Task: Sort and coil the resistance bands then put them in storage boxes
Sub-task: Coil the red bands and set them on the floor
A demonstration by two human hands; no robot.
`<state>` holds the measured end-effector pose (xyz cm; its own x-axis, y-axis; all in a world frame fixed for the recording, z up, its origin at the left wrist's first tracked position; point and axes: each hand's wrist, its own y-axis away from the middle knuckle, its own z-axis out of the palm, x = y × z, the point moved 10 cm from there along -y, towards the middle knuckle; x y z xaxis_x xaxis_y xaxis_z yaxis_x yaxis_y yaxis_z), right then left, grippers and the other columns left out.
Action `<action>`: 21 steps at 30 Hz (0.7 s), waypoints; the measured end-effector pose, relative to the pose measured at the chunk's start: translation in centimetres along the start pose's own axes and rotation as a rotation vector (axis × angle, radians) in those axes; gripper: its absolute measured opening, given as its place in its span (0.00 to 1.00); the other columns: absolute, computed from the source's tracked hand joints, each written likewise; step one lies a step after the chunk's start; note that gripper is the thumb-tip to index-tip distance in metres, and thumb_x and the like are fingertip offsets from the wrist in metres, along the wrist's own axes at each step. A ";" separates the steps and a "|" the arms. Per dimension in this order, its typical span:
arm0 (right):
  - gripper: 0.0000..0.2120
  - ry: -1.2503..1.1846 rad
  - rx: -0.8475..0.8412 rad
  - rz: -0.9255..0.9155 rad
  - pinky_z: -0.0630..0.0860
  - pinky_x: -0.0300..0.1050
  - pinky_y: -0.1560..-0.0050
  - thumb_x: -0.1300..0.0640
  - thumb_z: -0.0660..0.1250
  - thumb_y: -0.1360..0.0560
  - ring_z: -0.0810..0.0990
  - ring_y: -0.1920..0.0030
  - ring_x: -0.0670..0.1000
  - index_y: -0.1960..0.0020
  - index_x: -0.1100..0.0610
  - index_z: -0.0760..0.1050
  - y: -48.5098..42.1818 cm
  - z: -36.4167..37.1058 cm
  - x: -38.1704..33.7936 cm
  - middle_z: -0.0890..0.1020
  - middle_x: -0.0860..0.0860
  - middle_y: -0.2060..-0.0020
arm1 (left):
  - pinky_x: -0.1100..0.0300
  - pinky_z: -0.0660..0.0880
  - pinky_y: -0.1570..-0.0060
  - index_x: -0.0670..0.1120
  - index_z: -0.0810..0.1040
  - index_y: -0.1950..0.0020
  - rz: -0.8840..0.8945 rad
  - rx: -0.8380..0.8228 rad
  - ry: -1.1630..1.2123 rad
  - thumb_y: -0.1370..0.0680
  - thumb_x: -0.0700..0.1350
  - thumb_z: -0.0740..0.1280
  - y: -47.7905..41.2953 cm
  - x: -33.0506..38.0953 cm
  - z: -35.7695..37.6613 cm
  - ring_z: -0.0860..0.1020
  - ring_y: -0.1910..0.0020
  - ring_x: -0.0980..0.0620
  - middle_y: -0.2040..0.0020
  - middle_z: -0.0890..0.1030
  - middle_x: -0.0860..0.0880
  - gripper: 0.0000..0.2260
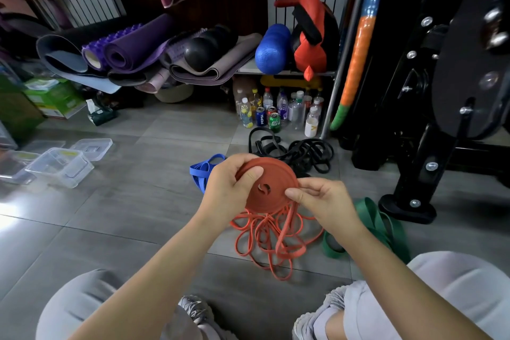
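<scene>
Coil: the red-orange coil (269,190), a flat wound disc with a small hole at its centre, is held up over the floor (138,201) between both hands.
Left hand: the left hand (226,188) grips the coil's left side, thumb pressed on its face and fingers curled behind.
Right hand: the right hand (323,201) pinches the coil's outer edge.
Tail: the orange loops (265,240) lie tangled directly below, one strand rising to the coil.
Risk: if the thumb eases off, the wound layers will likely spring loose. A snag in the loops could also tug the disc askew.
Count: one coil, one orange tangle, one blue band (202,171), one green band (378,226), one pile of black bands (303,154) (number unclear).
Boxes: the clear storage boxes (59,167) sit well apart, far left. At least two show, with lids beside them.
</scene>
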<state>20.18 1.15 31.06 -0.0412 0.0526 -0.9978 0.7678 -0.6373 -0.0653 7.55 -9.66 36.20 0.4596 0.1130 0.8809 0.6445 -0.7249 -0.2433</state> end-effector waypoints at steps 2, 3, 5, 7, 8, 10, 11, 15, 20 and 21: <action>0.09 -0.060 0.020 0.006 0.78 0.34 0.60 0.65 0.71 0.30 0.85 0.59 0.48 0.55 0.52 0.82 0.0 0.0 0.3 0.86 0.49 0.62 | 0.69 0.75 0.58 0.56 0.78 0.54 -0.042 0.030 0.106 0.24 0.39 0.66 0.2 -0.7 0.0 0.80 0.55 0.58 0.56 0.82 0.56 0.10; 0.09 -0.076 0.030 0.006 0.78 0.34 0.60 0.65 0.71 0.30 0.85 0.59 0.48 0.55 0.51 0.82 0.0 0.0 0.3 0.86 0.49 0.62 | 0.66 0.76 0.57 0.55 0.78 0.53 -0.069 0.033 0.159 0.23 0.39 0.66 0.3 -1.0 0.2 0.80 0.54 0.56 0.55 0.82 0.54 0.10; 0.10 -0.081 0.040 -0.001 0.79 0.35 0.60 0.66 0.71 0.29 0.85 0.60 0.48 0.56 0.51 0.82 -0.1 -0.2 0.3 0.86 0.49 0.63 | 0.61 0.77 0.54 0.54 0.77 0.53 -0.114 0.006 0.195 0.23 0.38 0.65 0.5 -1.6 0.7 0.80 0.53 0.52 0.54 0.82 0.51 0.09; 0.11 -0.028 0.024 -0.013 0.79 0.35 0.59 0.66 0.71 0.29 0.85 0.61 0.47 0.57 0.51 0.81 -0.3 -0.3 0.0 0.86 0.48 0.63 | 0.64 0.75 0.52 0.54 0.76 0.51 -0.094 -0.052 0.111 0.22 0.40 0.65 0.5 -1.5 1.1 0.79 0.51 0.53 0.52 0.80 0.55 0.08; 0.11 0.008 0.006 -0.018 0.79 0.35 0.58 0.67 0.71 0.30 0.84 0.61 0.47 0.57 0.51 0.81 -0.4 -0.2 -0.1 0.86 0.48 0.64 | 0.65 0.74 0.50 0.54 0.75 0.49 -0.049 -0.081 0.014 0.23 0.41 0.66 0.5 -1.0 1.1 0.78 0.49 0.55 0.51 0.78 0.57 0.07; 0.12 0.084 -0.049 -0.026 0.79 0.34 0.57 0.67 0.72 0.30 0.84 0.62 0.45 0.58 0.50 0.81 -0.6 0.3 -0.4 0.85 0.47 0.65 | 0.63 0.71 0.43 0.52 0.74 0.40 0.115 -0.140 -0.263 0.25 0.45 0.68 0.7 0.4 1.6 0.74 0.43 0.56 0.45 0.75 0.57 0.14; 0.12 0.128 -0.076 -0.030 0.78 0.34 0.58 0.67 0.72 0.30 0.83 0.63 0.44 0.58 0.50 0.81 -0.6 0.7 -0.5 0.85 0.46 0.65 | 0.60 0.70 0.41 0.52 0.72 0.36 0.215 -0.181 -0.397 0.25 0.46 0.68 0.9 1.2 2.2 0.73 0.41 0.55 0.42 0.74 0.55 0.18; 0.08 0.342 -0.086 -0.088 0.77 0.33 0.60 0.64 0.74 0.31 0.78 0.68 0.39 0.60 0.51 0.80 -1.0 1.6 -1.1 0.82 0.45 0.67 | 0.55 0.71 0.42 0.50 0.76 0.38 0.370 -0.342 -0.550 0.23 0.43 0.65 1.4 2.6 4.2 0.75 0.44 0.54 0.44 0.80 0.53 0.14; 0.12 0.179 -0.052 -0.056 0.77 0.31 0.57 0.67 0.74 0.32 0.80 0.64 0.39 0.58 0.50 0.79 -1.2 0.9 -1.1 0.83 0.45 0.64 | 0.65 0.72 0.45 0.53 0.80 0.43 0.156 -0.196 -0.249 0.24 0.40 0.66 0.3 1.1 1.6 0.77 0.46 0.60 0.48 0.80 0.59 0.13; 0.13 0.156 -0.056 -0.035 0.78 0.32 0.57 0.67 0.74 0.32 0.81 0.63 0.40 0.57 0.50 0.80 -1.2 0.7 -0.9 0.83 0.45 0.64 | 0.67 0.72 0.46 0.55 0.80 0.44 0.119 -0.165 -0.189 0.24 0.40 0.66 0.1 0.7 1.1 0.78 0.47 0.61 0.50 0.80 0.61 0.13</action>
<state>18.84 1.29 31.99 0.0275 0.1954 -0.9803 0.8023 -0.5893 -0.0950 8.63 -8.94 36.34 0.6419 0.1344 0.7550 0.4785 -0.8396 -0.2574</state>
